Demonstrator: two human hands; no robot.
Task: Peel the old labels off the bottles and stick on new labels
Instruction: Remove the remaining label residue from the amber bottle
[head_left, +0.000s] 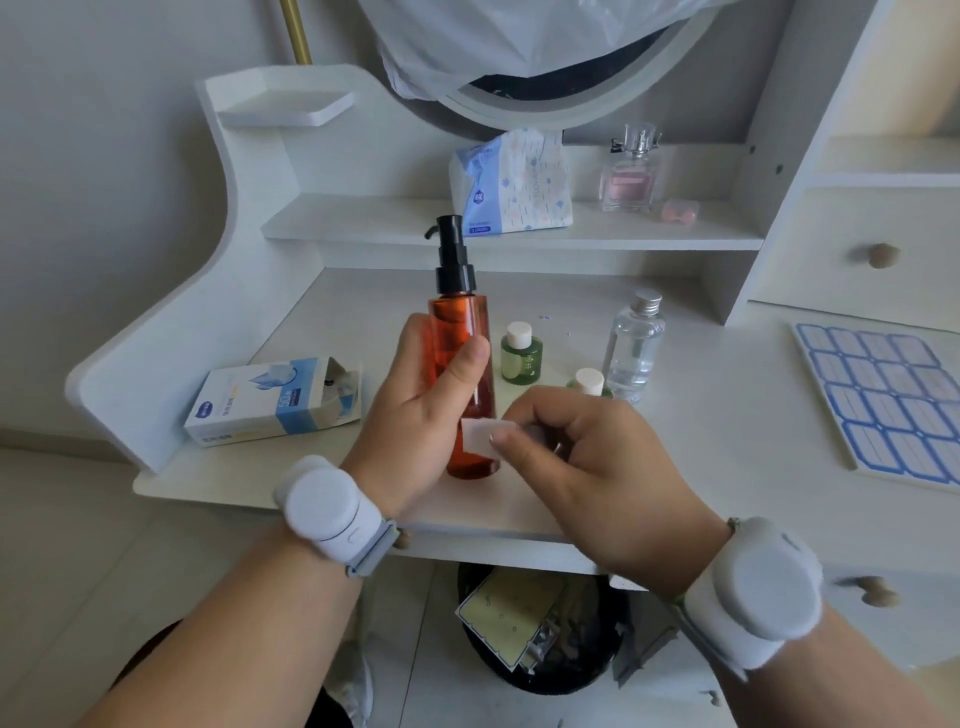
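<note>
On the white dressing table (701, 467) lies a sheet of blank blue-bordered labels (883, 400), and a box (270, 397) is marked "50". The left hand (415, 410) grips the upright orange pump bottle (465, 374) at the table's front edge, while the right hand (587, 467) pinches a small white label (480, 435) against its lower side. Behind, a small green bottle (517, 356) bears unreadable characters.

From my remote seat I saw a tissue pack (511, 182) and a pink perfume flask (628, 176) on the dresser shelf (363, 221), an opened blue-and-white box (270, 400) lying on the tabletop (727, 441), and a dark waste bin (540, 629) holding scraps below the table.
</note>
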